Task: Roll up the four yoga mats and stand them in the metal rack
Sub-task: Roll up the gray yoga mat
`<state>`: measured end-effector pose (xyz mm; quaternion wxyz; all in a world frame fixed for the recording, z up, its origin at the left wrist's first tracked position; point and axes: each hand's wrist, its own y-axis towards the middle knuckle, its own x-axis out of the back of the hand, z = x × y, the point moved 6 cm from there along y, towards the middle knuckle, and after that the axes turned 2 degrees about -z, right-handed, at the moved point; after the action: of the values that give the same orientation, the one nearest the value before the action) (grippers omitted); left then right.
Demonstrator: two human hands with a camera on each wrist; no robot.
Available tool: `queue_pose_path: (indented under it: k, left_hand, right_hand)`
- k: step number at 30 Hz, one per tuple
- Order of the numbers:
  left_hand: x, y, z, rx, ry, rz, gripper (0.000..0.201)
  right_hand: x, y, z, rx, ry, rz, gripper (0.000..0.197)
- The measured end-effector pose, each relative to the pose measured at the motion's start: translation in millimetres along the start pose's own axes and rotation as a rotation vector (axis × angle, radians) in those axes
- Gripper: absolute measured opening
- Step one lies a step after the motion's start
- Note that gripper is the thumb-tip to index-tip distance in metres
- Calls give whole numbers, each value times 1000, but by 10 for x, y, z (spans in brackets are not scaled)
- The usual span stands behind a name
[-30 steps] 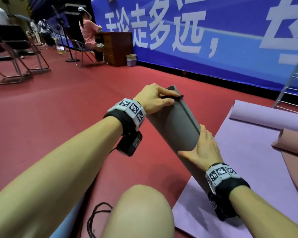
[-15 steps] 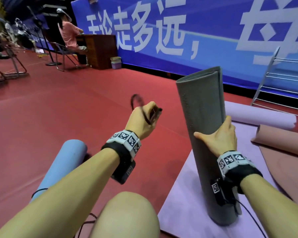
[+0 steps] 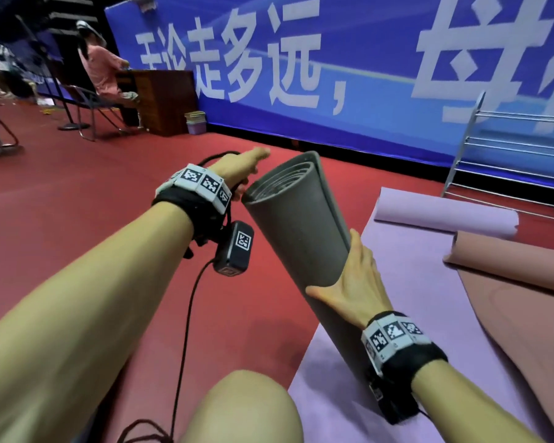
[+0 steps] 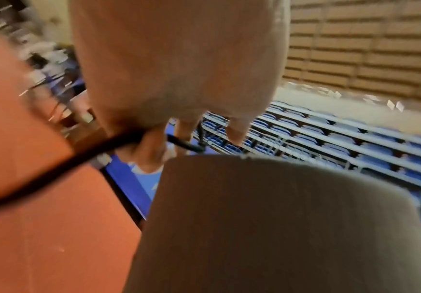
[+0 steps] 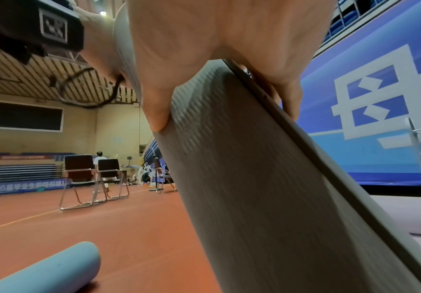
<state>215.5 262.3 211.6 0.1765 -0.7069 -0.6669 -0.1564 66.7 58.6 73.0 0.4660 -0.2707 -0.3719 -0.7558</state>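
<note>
Left hand (image 3: pixel 237 167) pinches a black elastic band (image 4: pixel 119 142) just beside the top of the rolled grey mat (image 3: pixel 298 225). Right hand (image 3: pixel 352 282) wraps the roll mid-length, holding it tilted over the flat purple mat (image 3: pixel 429 298). Judged light, soft and springy; grip over the loose outer edge. Metal rack (image 3: pixel 509 161) stands well apart, right.

rolled mat (image 3: pixel 296 225) on flat mat (image 3: pixel 429 282), rack (image 3: pixel 509 161) behind

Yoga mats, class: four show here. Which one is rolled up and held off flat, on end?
The grey mat: fully rolled, tilted on end, gripped by the right hand. The purple mat and pink mat are mostly unrolled; the blue mat lies rolled.
</note>
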Motion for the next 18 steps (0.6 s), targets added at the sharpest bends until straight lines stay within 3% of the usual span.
queue_pose_path:
  k: [3, 5, 8, 10, 11, 13, 14, 16, 18]
  left_hand:
    - [-184, -1, -65, -134, 258, 151, 56]
    - [-285, -41, -163, -260, 248, 141, 44]
    - [-468, -128, -376, -372, 281, 127, 25]
    - [-634, -201, -568, -417, 306, 142, 26]
    - [-720, -229, -662, -442, 317, 149, 29]
    - [-870, -295, -837, -484, 377, 145, 36]
    - [-927, -342, -912, -499, 414, 137, 37]
    - [-1041, -387, -1030, -537, 467, 136, 36]
    - [-1129, -416, -1112, -556, 480, 142, 41]
  right_hand:
    - [20, 53, 95, 11, -13, 78, 128]
    - [168, 172, 180, 3, 22, 82, 121]
    - [558, 358, 397, 54, 178, 27, 126]
    - [897, 474, 589, 128, 299, -33, 121]
    - [1059, 555, 666, 150, 322, -61, 109]
    - [1356, 710, 776, 182, 243, -84, 81]
    - [1466, 790, 782, 188, 195, -93, 75]
    - [1631, 915, 714, 135, 129, -111, 70]
    - [1737, 984, 642, 84, 33, -90, 80]
